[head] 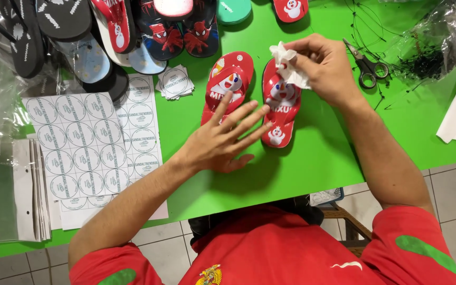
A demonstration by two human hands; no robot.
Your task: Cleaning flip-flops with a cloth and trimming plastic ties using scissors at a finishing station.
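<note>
A crumpled white cloth (290,66) is pinched in the right hand (325,68) and pressed on the strap of the right-hand red sandal (280,108). The left hand (222,140) is laid open, fingers spread, across the heel of the other red sandal (228,84). Sheets of round white stickers (88,145) are spread to the left on the green table (312,163).

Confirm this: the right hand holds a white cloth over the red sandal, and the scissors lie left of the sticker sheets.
Wrong on the scissors: the head view shows them on the far right. The right hand does hold the white cloth over the red sandal; the sticker sheets lie left.
</note>
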